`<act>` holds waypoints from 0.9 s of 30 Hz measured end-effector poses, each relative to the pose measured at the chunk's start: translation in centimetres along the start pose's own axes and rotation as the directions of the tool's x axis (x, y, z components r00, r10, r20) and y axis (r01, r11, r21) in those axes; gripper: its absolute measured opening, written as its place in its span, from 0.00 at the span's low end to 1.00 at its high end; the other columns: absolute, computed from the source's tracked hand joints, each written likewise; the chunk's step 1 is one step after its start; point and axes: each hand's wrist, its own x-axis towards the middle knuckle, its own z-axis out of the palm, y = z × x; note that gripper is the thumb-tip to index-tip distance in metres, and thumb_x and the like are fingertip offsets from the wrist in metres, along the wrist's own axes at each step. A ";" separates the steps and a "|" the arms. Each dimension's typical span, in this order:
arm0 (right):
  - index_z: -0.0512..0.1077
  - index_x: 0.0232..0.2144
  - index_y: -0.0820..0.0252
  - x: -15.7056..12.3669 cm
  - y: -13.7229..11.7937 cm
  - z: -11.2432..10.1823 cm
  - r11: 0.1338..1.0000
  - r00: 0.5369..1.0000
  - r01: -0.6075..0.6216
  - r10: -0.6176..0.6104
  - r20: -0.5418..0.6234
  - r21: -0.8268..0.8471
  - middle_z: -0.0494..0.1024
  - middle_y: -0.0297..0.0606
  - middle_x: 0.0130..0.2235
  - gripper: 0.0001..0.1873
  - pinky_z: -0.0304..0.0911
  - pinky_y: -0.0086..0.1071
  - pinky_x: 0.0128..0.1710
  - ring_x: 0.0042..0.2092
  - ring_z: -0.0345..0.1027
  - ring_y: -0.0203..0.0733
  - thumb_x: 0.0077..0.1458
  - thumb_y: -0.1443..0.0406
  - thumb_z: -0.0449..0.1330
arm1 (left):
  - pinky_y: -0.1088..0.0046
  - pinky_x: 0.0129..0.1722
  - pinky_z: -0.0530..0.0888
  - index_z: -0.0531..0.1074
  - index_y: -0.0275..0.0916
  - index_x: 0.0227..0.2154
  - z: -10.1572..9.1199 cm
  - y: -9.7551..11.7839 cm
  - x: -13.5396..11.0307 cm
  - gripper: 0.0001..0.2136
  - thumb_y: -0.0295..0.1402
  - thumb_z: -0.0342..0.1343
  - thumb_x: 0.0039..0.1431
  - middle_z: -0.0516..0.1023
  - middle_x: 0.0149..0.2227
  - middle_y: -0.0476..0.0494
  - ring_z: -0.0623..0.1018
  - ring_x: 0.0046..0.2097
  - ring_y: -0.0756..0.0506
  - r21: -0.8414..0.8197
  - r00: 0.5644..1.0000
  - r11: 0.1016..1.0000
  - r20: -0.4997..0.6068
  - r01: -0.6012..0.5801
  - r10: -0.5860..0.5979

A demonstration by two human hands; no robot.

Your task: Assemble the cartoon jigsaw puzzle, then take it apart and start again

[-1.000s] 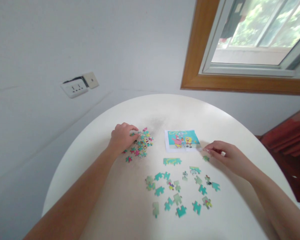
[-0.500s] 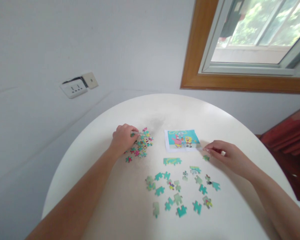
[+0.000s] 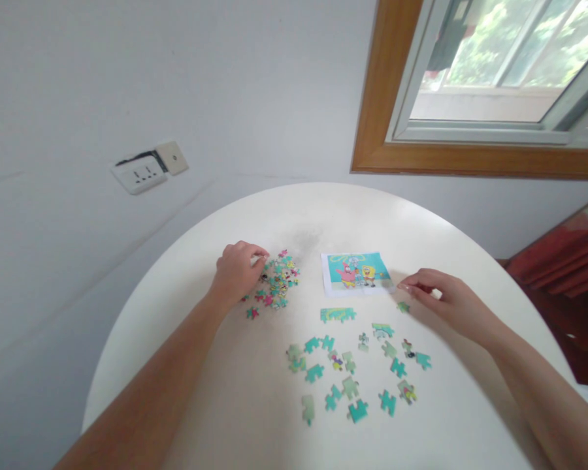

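Observation:
My left hand (image 3: pixel 239 269) is at the left side of a heap of small puzzle pieces (image 3: pixel 277 281). A narrow gap shows between its thumb and index finger, and no piece is visible there. On the right, my right hand (image 3: pixel 434 297) has its thumb and fingers pinched together at the lower right corner of a picture card (image 3: pixel 357 273) printed with cartoon figures. A single green puzzle piece (image 3: pixel 403 307) lies just below those fingertips. Below the card is a joined strip of puzzle pieces (image 3: pixel 338 314), teal with yellow lettering.
Several loose teal and pale green puzzle pieces (image 3: pixel 349 388) are spread over the near middle of the round white table (image 3: pixel 245 398). Behind it stand a wall with a socket (image 3: pixel 140 174) and a wood-framed window (image 3: pixel 365 153). Red fabric (image 3: pixel 563 245) hangs at right.
The green piece seen at my left fingertips is no longer visible there, and that hand has drawn slightly left. My right hand stays by the card's corner. The view has shifted slightly.

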 end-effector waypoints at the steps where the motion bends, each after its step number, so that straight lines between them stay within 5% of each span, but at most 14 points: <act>1: 0.77 0.36 0.56 0.1 -0.4 -0.1 1.000 1.000 0.012 -0.012 -0.010 -0.003 0.78 0.41 0.36 0.15 0.64 0.33 0.31 0.34 0.69 0.41 0.61 0.57 0.53 | 0.57 0.52 0.68 0.77 0.43 0.39 0.0 -0.4 0.0 0.13 0.38 0.49 0.59 0.77 0.44 0.41 0.72 0.50 0.37 -0.004 1.000 1.000 -0.003 0.000 0.000; 7: 0.79 0.37 0.56 3.4 -5.2 -0.3 0.962 0.963 0.261 -0.255 0.086 -0.075 0.78 0.41 0.37 0.13 0.64 0.38 0.43 0.41 0.69 0.43 0.61 0.64 0.54 | 0.59 0.52 0.68 0.77 0.42 0.39 0.3 -1.8 0.0 0.13 0.38 0.50 0.57 0.77 0.42 0.41 0.73 0.48 0.38 -0.043 0.999 0.999 0.024 -0.031 0.032; 12: 0.80 0.38 0.59 10.0 -9.8 4.6 0.921 0.915 0.384 -0.369 0.165 -0.067 0.78 0.40 0.36 0.11 0.61 0.35 0.47 0.41 0.69 0.40 0.58 0.69 0.57 | 0.61 0.51 0.68 0.76 0.41 0.39 0.4 -1.7 0.0 0.14 0.41 0.51 0.57 0.77 0.40 0.42 0.74 0.45 0.40 -0.071 0.998 0.997 0.057 -0.027 0.031; 18: 0.78 0.47 0.53 15.0 -13.9 11.6 0.899 0.922 0.343 -0.266 0.283 -0.272 0.75 0.45 0.46 0.15 0.60 0.39 0.50 0.50 0.65 0.48 0.59 0.63 0.57 | 0.61 0.50 0.69 0.76 0.42 0.39 0.4 -2.0 -0.1 0.15 0.43 0.51 0.56 0.77 0.39 0.42 0.74 0.45 0.39 -0.074 0.997 0.996 0.052 -0.048 0.052; 27: 0.78 0.43 0.53 16.6 -14.7 12.9 0.860 0.928 0.326 -0.212 0.306 -0.393 0.73 0.47 0.49 0.14 0.60 0.45 0.50 0.54 0.62 0.55 0.57 0.62 0.57 | 0.64 0.48 0.70 0.75 0.41 0.39 0.2 -2.4 0.2 0.15 0.41 0.50 0.55 0.77 0.37 0.43 0.75 0.43 0.41 -0.172 0.994 0.981 0.049 -0.086 0.096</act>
